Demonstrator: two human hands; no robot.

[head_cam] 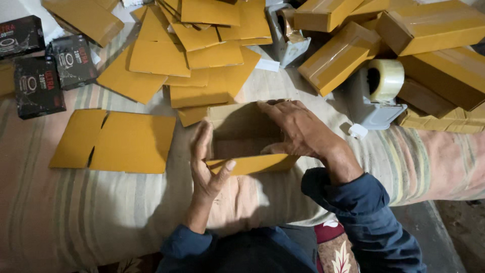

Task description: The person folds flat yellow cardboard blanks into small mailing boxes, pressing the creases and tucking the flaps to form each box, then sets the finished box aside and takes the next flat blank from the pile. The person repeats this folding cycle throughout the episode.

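- I see the left hand (206, 167) open, fingers straight and together, palm flat against the left wall of a half-formed brown corrugated cardboard box (242, 134); thumb hooked over the near yellow flap (252, 164).
- Right hand (298, 130) curled over the box's right side, fingers spread across the far top edge, thumb down inside the opening. Gripping, not pinching.
- Box sits between both hands on the striped beige cloth surface (76, 217), open side up, interior in shadow.
- Just left of the left hand: flat unfolded yellow cardboard blank (113, 141), lying on the cloth, clear of the hand.
- Beyond both hands: loose heap of flat yellow cardboard blanks (187, 50), overlapping; its nearest sheets touch the box's far edge.
- Right of the right hand, near: grey tape dispenser with a clear tape roll (381, 91). A small white cap (357, 131) lies just beside its base.
- Far right beyond that: stack of closed, taped brown cardboard cartons (429, 35).
- Second grey dispenser with brown tape (287, 33) beyond the right hand, between heap and cartons.
- Far left, well apart from the left hand: black printed product boxes (40, 76).
- Dark blue sleeves (369, 212) on both arms.
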